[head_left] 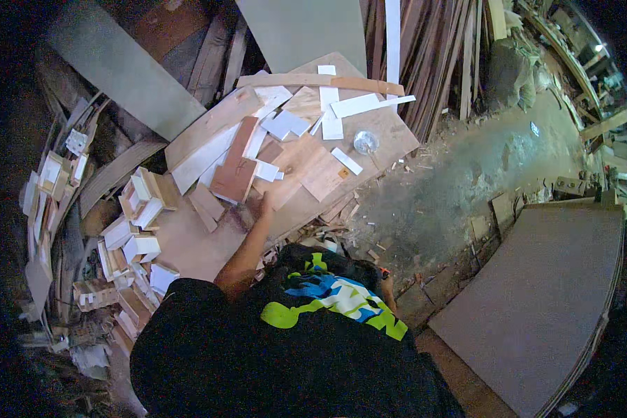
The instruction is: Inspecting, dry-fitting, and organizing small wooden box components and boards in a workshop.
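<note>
My left hand (261, 205) reaches over the worktable (195, 254), beside the lower end of a reddish-brown board (235, 171). Its fingers are small and blurred, so their grip cannot be made out. A pale wood panel (292, 167) lies just beyond it, with a small white block (266, 171) on the reddish board's edge. Low at my right side, my right hand (387, 284) is partly covered by my shirt. A small red-and-dark thing (384, 272) shows at its fingers, too small to name.
White strips (358, 104) and a clear round container (365, 143) lie on the table's far part. Small wood-and-white boxes (146, 198) pile up at the left. Large sheets (529, 299) stack at the right; long planks (439, 56) lean behind. Scraps litter the floor (460, 174).
</note>
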Motion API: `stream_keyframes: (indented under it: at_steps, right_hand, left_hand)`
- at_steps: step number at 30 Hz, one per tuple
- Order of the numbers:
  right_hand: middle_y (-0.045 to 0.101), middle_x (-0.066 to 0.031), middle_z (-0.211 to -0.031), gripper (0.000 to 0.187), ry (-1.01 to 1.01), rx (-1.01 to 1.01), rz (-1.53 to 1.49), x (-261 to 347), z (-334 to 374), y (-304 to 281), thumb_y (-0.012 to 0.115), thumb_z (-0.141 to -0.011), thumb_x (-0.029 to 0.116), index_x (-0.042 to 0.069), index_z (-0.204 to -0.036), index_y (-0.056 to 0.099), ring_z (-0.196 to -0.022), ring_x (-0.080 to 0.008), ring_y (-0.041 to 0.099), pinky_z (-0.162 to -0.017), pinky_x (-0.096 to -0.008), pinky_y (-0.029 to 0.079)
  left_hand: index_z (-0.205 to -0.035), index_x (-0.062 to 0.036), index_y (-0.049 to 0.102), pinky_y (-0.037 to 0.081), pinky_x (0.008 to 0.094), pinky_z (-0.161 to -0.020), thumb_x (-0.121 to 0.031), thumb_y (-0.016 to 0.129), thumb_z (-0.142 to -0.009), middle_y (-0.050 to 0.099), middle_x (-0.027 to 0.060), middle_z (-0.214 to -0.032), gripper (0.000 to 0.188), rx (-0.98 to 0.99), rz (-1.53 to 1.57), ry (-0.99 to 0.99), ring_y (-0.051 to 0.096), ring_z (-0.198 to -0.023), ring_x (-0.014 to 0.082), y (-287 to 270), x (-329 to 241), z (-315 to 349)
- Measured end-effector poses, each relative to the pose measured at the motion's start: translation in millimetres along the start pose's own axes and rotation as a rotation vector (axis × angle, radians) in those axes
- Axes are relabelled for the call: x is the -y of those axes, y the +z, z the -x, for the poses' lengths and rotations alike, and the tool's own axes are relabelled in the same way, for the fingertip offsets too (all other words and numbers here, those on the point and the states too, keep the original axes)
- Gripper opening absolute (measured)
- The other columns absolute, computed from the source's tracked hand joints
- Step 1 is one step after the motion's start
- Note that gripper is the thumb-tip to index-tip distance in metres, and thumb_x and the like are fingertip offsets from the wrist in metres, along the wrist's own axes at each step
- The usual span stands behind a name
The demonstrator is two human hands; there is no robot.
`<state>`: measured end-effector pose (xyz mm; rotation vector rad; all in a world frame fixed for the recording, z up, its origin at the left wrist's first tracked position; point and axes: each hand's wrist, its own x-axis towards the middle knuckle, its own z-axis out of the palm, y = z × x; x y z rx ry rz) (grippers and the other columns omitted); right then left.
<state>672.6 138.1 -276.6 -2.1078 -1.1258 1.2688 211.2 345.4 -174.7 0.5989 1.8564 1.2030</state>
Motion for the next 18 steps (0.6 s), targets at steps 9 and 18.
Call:
stream_keyframes:
  at_steps: [9,18]
  right_hand:
    - [0.061,-0.012,-0.084,0.033,0.143,-0.148,-0.122,-62.1,17.7,22.2,0.064,-0.069,0.022,0.007,-0.098,0.055,-0.072,-0.0241,0.058,-0.066,-0.035,0.045]
    - [0.06,-0.0067,-0.087,0.033,0.007,-0.243,-0.543,-81.9,98.4,16.3,0.064,-0.072,0.024,0.007,-0.1,0.059,-0.081,-0.0112,0.053,-0.075,-0.0268,0.042]
  left_hand:
    - [-0.107,0.0021,0.04,0.033,0.0453,-0.088,-0.031,0.067,-0.06,0.043,0.0201,-0.106,0.064,0.531,-1.008,0.947,0.041,-0.103,0.0342,108.5,-121.2,60.2]
    - [-0.129,-0.0001,0.018,0.022,0.0521,-0.097,-0.042,0.071,-0.057,0.017,0.0198,-0.133,0.098,0.571,-1.257,0.862,0.016,-0.125,0.0344,150.7,-101.5,46.8]
